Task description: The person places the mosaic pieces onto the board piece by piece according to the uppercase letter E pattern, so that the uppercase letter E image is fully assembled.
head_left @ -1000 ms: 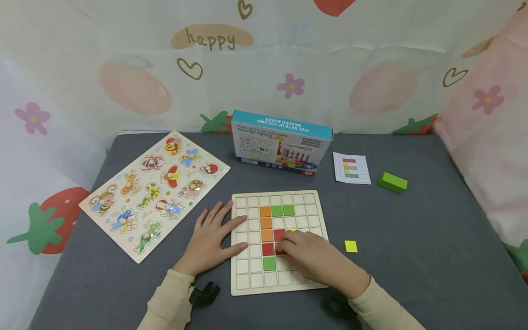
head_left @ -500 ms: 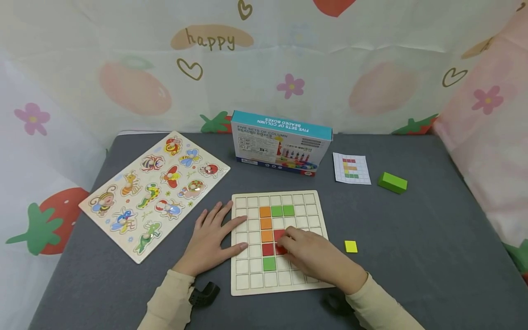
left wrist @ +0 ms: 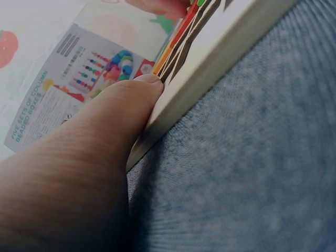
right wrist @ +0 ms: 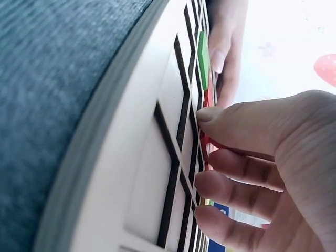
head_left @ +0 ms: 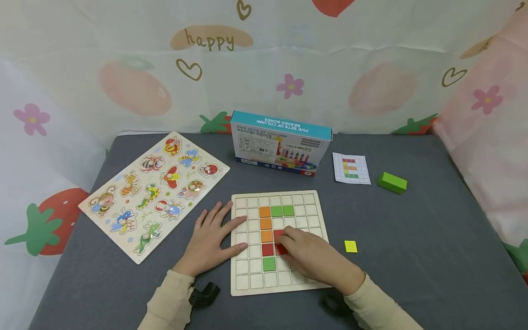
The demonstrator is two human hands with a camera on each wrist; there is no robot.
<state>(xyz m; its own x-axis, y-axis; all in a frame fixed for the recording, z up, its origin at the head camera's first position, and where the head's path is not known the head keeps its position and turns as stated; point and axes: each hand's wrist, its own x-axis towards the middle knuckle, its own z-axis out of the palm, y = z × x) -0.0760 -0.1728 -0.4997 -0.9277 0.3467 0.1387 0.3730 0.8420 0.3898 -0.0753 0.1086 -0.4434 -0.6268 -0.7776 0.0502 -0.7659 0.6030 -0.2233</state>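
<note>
A wooden grid board (head_left: 243, 280) lies on the table with coloured square tiles in some cells. My left hand (head_left: 210, 243) rests at its left edge, fingers spread and thumb on the rim. Over the board's middle, my right hand (head_left: 319, 256) pinches a red tile (head_left: 282, 250) low at its cell; in the right wrist view thumb and forefinger meet at the red. Left of it sit another red tile (head_left: 267, 250), three orange tiles such as the top one (head_left: 265, 212), and a green tile (head_left: 269, 264). My right hand hides several cells.
A loose yellow tile (head_left: 350, 246) lies right of the board. Farther back are a pattern card (head_left: 338, 178), a green block (head_left: 393, 182) and an upright toy box (head_left: 255, 158). An insect puzzle board (head_left: 138, 254) lies at the left.
My right hand has shifted slightly at the red tile, and its fingers now cover a yellow patch that showed behind them a second ago. The left hand stays put.
</note>
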